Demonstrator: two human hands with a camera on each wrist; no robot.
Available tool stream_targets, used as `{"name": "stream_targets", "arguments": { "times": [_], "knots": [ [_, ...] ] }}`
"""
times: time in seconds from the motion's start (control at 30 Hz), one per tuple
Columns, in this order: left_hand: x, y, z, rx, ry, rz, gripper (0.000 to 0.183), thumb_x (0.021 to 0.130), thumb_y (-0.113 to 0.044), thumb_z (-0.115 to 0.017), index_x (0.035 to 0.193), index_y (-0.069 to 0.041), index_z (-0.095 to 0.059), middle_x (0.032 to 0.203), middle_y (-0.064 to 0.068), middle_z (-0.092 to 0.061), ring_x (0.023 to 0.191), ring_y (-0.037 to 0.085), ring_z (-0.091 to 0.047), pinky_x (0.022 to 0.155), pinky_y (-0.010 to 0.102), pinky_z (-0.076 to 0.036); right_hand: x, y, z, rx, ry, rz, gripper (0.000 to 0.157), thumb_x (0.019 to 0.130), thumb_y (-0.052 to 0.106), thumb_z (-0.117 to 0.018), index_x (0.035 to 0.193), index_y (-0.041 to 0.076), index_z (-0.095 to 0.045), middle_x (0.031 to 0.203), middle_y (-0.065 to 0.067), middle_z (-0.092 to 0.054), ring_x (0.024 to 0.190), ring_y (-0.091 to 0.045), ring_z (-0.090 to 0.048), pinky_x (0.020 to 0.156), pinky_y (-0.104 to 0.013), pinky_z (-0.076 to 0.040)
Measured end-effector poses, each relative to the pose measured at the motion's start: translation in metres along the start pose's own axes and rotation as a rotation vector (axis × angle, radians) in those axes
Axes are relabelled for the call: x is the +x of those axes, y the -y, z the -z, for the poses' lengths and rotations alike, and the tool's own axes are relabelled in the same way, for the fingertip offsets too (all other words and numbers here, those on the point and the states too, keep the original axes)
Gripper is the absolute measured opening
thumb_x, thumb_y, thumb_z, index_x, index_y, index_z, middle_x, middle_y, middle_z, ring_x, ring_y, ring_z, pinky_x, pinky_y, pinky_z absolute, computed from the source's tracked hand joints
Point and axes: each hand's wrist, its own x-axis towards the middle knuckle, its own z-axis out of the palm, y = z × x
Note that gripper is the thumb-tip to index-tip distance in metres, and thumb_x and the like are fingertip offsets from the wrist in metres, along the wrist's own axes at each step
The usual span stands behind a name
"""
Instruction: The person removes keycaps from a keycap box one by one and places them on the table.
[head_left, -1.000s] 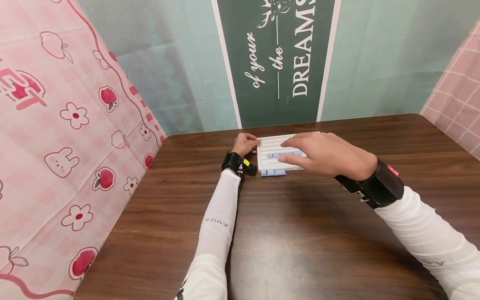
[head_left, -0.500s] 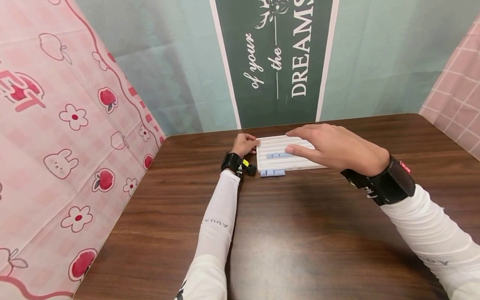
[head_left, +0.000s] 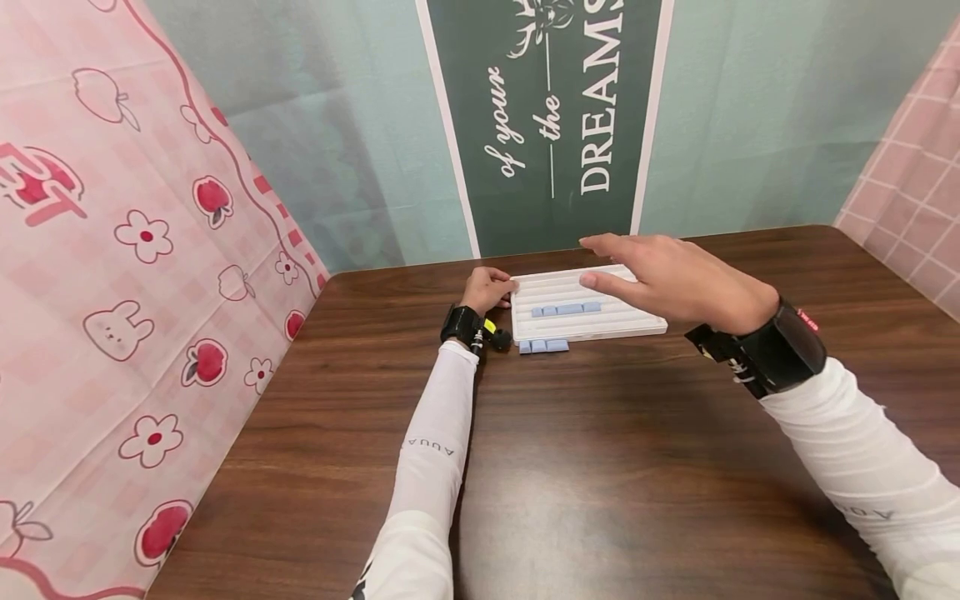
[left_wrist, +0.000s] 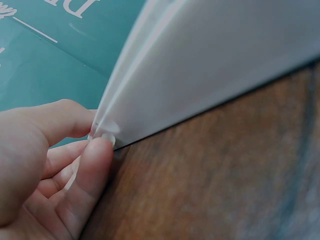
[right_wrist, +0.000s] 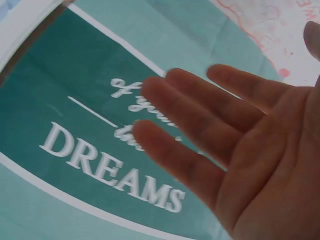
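Note:
A white ridged tray [head_left: 630, 321] lies near the table's back edge, with a short row of light-blue blocks that look like keycaps [head_left: 567, 309] on one of its ridges. More keycaps [head_left: 543, 346] sit in a row on the table just in front of its left end. My left hand [head_left: 486, 288] pinches the tray's left end; in the left wrist view thumb and fingers meet at a corner of the white tray [left_wrist: 200, 65]. Above the tray's right part hovers my right hand [head_left: 675, 279]. Its fingers [right_wrist: 190, 165] are extended and spread, holding nothing.
The brown wooden table [head_left: 600, 475] stretches toward me. Behind it hangs a green cloth [head_left: 555, 167] with white lettering. A pink patterned cloth [head_left: 172, 333] borders the left side, and pink tile-patterned cloth [head_left: 907, 208] the right.
My right hand has lifted and drawn back to the right from over the keycap row, uncovering the keycaps and more of the tray. The left hand has stayed at the tray's left end.

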Motion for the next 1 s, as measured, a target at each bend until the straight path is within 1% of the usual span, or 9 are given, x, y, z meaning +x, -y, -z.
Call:
{"name": "stream_targets", "arguments": {
  "times": [0.2, 0.37, 0.43, 0.5, 0.57, 0.67, 0.8, 0.9, 1.0],
  "knots": [
    [0.002, 0.001, -0.002, -0.008, 0.003, 0.011, 0.027, 0.089, -0.01, -0.072, 0.11, 0.007, -0.068, 0.085, 0.01, -0.066, 0.063, 0.01, -0.059, 0.055, 0.02, -0.056, 0.008, -0.017, -0.007, 0.033, -0.048, -0.005, 0.074, 0.097, 0.064, -0.04, 0.149, 0.011, -0.044, 0.143, -0.013, -0.056, 0.123, -0.031, -0.061, 0.098, -0.052, -0.048],
    [0.002, -0.001, -0.002, 0.002, -0.006, 0.023, 0.028, 0.089, -0.01, -0.072, 0.111, 0.007, -0.068, 0.087, 0.01, -0.066, 0.065, 0.011, -0.06, 0.055, 0.019, -0.056, 0.015, -0.028, -0.012, 0.033, -0.082, -0.002, 0.075, 0.098, 0.062, -0.042, 0.148, 0.007, -0.045, 0.143, -0.016, -0.055, 0.122, -0.034, -0.061, 0.097, -0.053, -0.049],
    [0.001, -0.002, -0.002, 0.008, -0.01, 0.028, 0.028, 0.089, -0.011, -0.072, 0.111, 0.006, -0.068, 0.087, 0.01, -0.066, 0.065, 0.011, -0.059, 0.054, 0.018, -0.056, 0.018, -0.033, -0.015, 0.042, -0.101, 0.006, 0.073, 0.098, 0.06, -0.045, 0.147, 0.005, -0.045, 0.141, -0.017, -0.056, 0.121, -0.035, -0.061, 0.098, -0.052, -0.049],
    [0.0, -0.003, -0.002, 0.01, -0.01, 0.029, 0.028, 0.089, -0.011, -0.072, 0.111, 0.006, -0.067, 0.087, 0.01, -0.065, 0.065, 0.011, -0.059, 0.054, 0.018, -0.055, 0.021, -0.038, -0.02, 0.055, -0.147, 0.031, 0.065, 0.1, 0.051, -0.05, 0.143, 0.003, -0.048, 0.135, -0.019, -0.059, 0.116, -0.035, -0.064, 0.096, -0.051, -0.05],
    [0.0, -0.002, -0.002, 0.008, -0.008, 0.024, 0.028, 0.089, -0.011, -0.072, 0.111, 0.007, -0.067, 0.087, 0.009, -0.065, 0.065, 0.011, -0.059, 0.054, 0.018, -0.055, 0.025, -0.044, -0.026, 0.065, -0.199, 0.063, 0.054, 0.1, 0.037, -0.056, 0.139, 0.0, -0.05, 0.129, -0.021, -0.062, 0.11, -0.035, -0.067, 0.093, -0.05, -0.052],
    [0.001, -0.001, -0.001, 0.003, -0.003, 0.017, 0.028, 0.089, -0.011, -0.072, 0.111, 0.007, -0.067, 0.086, 0.009, -0.064, 0.065, 0.011, -0.059, 0.054, 0.018, -0.055, 0.031, -0.052, -0.035, 0.07, -0.256, 0.098, 0.044, 0.098, 0.021, -0.062, 0.134, -0.003, -0.053, 0.121, -0.023, -0.065, 0.102, -0.035, -0.07, 0.089, -0.048, -0.054],
    [0.002, 0.0, 0.0, -0.004, -0.001, 0.014, 0.029, 0.089, -0.01, -0.072, 0.111, 0.007, -0.067, 0.086, 0.01, -0.065, 0.065, 0.011, -0.059, 0.054, 0.019, -0.056, 0.037, -0.061, -0.044, 0.059, -0.261, 0.112, 0.044, 0.095, 0.016, -0.066, 0.132, -0.005, -0.055, 0.121, -0.023, -0.065, 0.102, -0.036, -0.07, 0.09, -0.049, -0.055],
    [0.001, 0.0, 0.0, -0.004, -0.003, 0.013, 0.028, 0.089, -0.01, -0.072, 0.111, 0.007, -0.067, 0.086, 0.01, -0.066, 0.065, 0.011, -0.059, 0.054, 0.019, -0.056, 0.041, -0.068, -0.052, 0.056, -0.272, 0.131, 0.042, 0.093, 0.011, -0.068, 0.13, -0.006, -0.058, 0.119, -0.024, -0.066, 0.101, -0.037, -0.07, 0.09, -0.049, -0.055],
    [0.001, 0.0, -0.001, 0.0, -0.005, 0.011, 0.028, 0.089, -0.01, -0.072, 0.11, 0.007, -0.068, 0.086, 0.009, -0.066, 0.064, 0.011, -0.059, 0.054, 0.019, -0.055, 0.044, -0.075, -0.06, 0.057, -0.279, 0.127, 0.04, 0.092, 0.008, -0.069, 0.127, -0.006, -0.059, 0.118, -0.024, -0.067, 0.101, -0.037, -0.07, 0.089, -0.049, -0.055]
  ]
}}
